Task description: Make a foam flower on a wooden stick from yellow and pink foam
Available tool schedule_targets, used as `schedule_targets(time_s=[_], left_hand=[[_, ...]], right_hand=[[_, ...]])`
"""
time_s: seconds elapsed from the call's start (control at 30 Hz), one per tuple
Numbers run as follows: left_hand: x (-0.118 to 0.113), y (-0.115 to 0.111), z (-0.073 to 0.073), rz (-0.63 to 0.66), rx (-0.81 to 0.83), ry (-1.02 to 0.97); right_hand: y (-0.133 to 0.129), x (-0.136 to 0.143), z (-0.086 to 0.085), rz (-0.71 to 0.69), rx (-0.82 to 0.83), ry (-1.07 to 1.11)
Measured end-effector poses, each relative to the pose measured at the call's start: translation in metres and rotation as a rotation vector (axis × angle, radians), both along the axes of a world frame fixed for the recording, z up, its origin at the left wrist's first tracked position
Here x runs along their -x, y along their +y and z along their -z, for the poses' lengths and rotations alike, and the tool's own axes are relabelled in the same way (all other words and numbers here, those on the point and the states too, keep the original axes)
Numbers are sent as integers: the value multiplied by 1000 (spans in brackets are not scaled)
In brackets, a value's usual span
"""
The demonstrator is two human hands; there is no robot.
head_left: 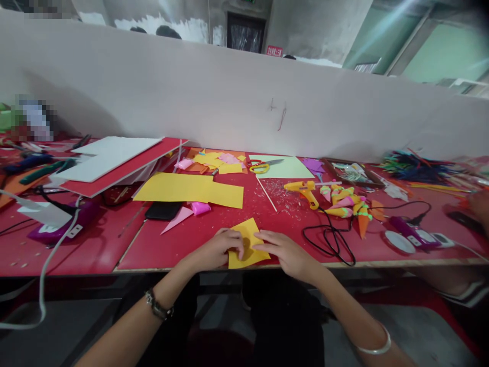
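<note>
A small yellow sheet (246,237) lies at the front edge of the red table, its corners uneven. My left hand (223,248) rests on its left side with the fingers curled over the paper; whether they pinch it is hard to tell. From the right, my right hand (284,250) reaches over the sheet's right edge with the fingers stretched out and spread. Behind them lie a larger yellow sheet (191,189), a pink paper triangle (179,219) and a bright pink packet (200,208).
Scissors (262,166) lie on a pale green sheet (294,172). A yellow glue gun (305,191) with a black cable sits beside colourful cones (346,201). Power strips (414,234) stand at both sides. Another person's hand (479,206) shows far right.
</note>
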State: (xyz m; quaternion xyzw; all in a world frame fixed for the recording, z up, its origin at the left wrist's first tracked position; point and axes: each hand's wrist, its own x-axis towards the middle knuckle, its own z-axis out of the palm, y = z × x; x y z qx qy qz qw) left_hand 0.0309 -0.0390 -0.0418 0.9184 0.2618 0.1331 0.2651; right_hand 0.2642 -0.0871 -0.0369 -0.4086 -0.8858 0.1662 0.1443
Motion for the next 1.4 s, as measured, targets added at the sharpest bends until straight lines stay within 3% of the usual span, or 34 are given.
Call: schedule_targets(time_s=[0.2, 0.37, 0.53, 0.77, 0.93, 1.1, 1.4], left_hand=[[16, 1, -9, 68, 56, 81], [24, -13, -19, -49, -145, 169], [27, -24, -9, -60, -330, 248], [38, -23, 5, -148, -427, 217], [34, -23, 8, -242, -347, 193], [33, -21, 13, -419, -259, 124], [30, -19, 12, -565, -157, 125]], right_hand=[[-15, 12, 8, 16, -58, -82], [-20, 23, 15, 66, -215, -180], [-19, 34, 23, 97, -309, -188], [-11, 30, 18, 115, -98, -2], [2, 28, 15, 144, -22, 68], [13, 30, 20, 294, 10, 136], [19, 34, 28, 400, -33, -35]])
